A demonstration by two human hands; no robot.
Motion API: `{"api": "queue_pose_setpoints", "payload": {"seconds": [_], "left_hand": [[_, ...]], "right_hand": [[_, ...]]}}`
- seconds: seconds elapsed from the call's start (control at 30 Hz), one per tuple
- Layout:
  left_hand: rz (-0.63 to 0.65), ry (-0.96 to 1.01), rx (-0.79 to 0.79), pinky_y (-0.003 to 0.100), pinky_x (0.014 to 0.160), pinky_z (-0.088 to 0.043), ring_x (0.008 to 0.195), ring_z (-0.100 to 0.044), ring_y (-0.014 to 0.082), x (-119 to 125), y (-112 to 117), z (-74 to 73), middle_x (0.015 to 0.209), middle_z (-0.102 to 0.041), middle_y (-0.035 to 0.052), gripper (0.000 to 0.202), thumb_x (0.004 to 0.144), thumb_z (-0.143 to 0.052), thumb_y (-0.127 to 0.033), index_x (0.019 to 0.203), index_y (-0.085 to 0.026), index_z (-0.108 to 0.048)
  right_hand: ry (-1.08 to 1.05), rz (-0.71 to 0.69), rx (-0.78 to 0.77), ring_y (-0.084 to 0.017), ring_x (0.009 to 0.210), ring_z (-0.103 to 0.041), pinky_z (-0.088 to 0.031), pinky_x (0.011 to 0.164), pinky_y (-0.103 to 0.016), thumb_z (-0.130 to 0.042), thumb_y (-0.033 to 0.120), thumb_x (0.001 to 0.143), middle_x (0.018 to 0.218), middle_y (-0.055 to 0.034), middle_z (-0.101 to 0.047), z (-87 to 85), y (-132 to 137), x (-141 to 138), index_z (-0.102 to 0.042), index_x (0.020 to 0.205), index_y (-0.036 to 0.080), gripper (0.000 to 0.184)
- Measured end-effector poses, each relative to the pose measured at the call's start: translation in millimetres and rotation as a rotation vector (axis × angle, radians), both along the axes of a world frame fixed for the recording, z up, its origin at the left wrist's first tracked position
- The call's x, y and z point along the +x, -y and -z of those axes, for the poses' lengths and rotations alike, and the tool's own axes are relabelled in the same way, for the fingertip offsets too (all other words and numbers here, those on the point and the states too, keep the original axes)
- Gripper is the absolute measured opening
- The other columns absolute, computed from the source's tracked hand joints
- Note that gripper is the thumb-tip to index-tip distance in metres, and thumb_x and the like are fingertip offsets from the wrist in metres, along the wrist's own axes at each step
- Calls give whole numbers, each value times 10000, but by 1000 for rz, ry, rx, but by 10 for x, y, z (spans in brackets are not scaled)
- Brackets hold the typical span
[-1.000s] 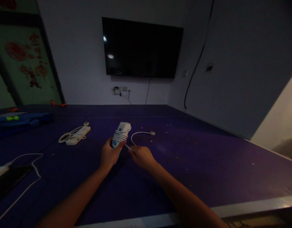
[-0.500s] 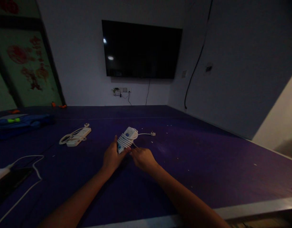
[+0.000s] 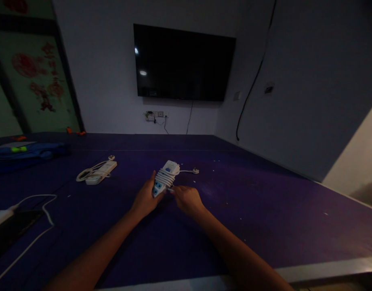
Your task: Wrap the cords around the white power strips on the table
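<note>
My left hand (image 3: pixel 146 199) grips the near end of a white power strip (image 3: pixel 165 179) that has its white cord wound round its body in several turns. The strip lies tilted over the purple table (image 3: pixel 234 218), far end pointing away. Just right of the strip, my right hand (image 3: pixel 186 199) is closed on the cord. The cord's short free end runs right to a white plug (image 3: pixel 196 171) lying on the table.
A second white power strip (image 3: pixel 97 172) with a looped cord lies to the left. Another strip with a long cord (image 3: pixel 31 202) sits at the far left edge. A blue bundle (image 3: pixel 28 152) is at the back left. A dark screen (image 3: pixel 182 62) hangs on the wall.
The strip has been lowered and turned to the right in my left hand. More cord is wound on it, so the loose loop toward the plug has shortened to a short straight run.
</note>
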State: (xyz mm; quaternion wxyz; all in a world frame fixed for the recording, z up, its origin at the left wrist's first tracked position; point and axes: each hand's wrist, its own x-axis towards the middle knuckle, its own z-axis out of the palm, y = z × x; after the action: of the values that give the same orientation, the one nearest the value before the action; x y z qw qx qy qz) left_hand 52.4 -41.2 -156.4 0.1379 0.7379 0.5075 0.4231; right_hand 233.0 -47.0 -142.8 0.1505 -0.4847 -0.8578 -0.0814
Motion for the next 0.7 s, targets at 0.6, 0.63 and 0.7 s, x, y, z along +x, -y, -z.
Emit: {"api": "queue_pose_setpoints", "payload": {"seconds": [0.6, 0.63, 0.7], "left_hand": [[-210, -286, 122, 343, 815, -462, 1035, -574, 264, 23, 97, -46, 1206, -537, 142, 748, 803, -509, -392, 1434, -167, -175], [-207, -297, 124, 344, 812, -464, 1026, -578, 264, 18, 105, -55, 1192, -544, 142, 744, 805, -504, -392, 1433, -164, -177], [-200, -314, 129, 346, 813, -465, 1019, -581, 266, 10, 120, -77, 1175, -555, 139, 779, 785, -529, -414, 1432, -164, -175]], "right_hand": [[52, 6, -22, -201, 772, -649, -421, 607, -250, -323, 289, 930, 901, -119, -682, -55, 90, -107, -599, 977, 151, 313], [49, 3, -22, -200, 773, -649, -421, 609, -250, -324, 292, 930, 902, -119, -683, -53, 90, -102, -600, 975, 151, 313], [39, -2, -18, -199, 778, -648, -420, 612, -250, -328, 303, 931, 912, -123, -681, -50, 91, -96, -599, 979, 152, 314]]}}
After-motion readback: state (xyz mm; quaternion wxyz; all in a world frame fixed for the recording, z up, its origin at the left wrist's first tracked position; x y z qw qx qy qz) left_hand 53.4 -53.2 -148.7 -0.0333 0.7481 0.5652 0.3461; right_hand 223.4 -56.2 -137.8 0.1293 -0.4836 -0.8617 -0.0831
